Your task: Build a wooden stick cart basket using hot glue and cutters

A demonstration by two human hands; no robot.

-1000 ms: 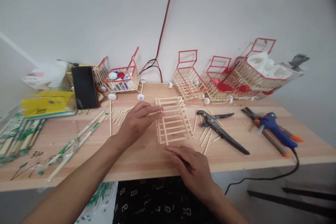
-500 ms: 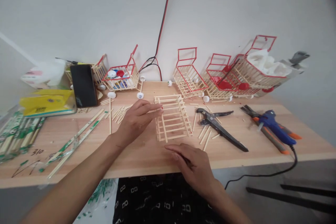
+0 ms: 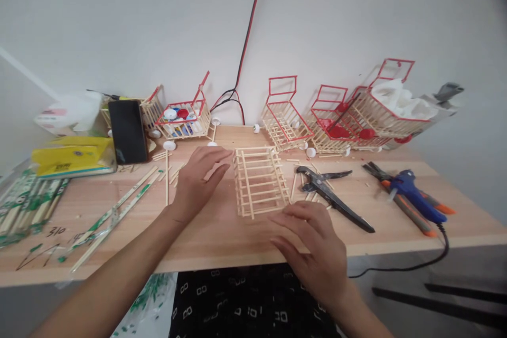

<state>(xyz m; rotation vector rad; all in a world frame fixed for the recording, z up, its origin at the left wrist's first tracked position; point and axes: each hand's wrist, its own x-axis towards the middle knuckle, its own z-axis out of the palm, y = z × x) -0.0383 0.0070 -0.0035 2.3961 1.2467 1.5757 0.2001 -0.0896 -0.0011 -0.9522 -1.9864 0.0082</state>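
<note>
frame of thin wooden sticks lies flat on the wooden table, near the middle, between the two hands. left hand now sits just left of the frame with fingers loosely spread and empty; half a second ago its fingertips rested on the frame's left edge, and now they are clear of it. right hand has risen from the near table edge and moved right and far; its fingers are curled but open, holding nothing, with the fingertips close to the frame's near right corner. contact there cannot be told. the frame itself keeps the same place and orientation. black pliers lie just right of the frame, and the blue glue gun lies farther right. red-trimmed stick baskets stand along the far wall. loose sticks lie left of the left hand.
</note>
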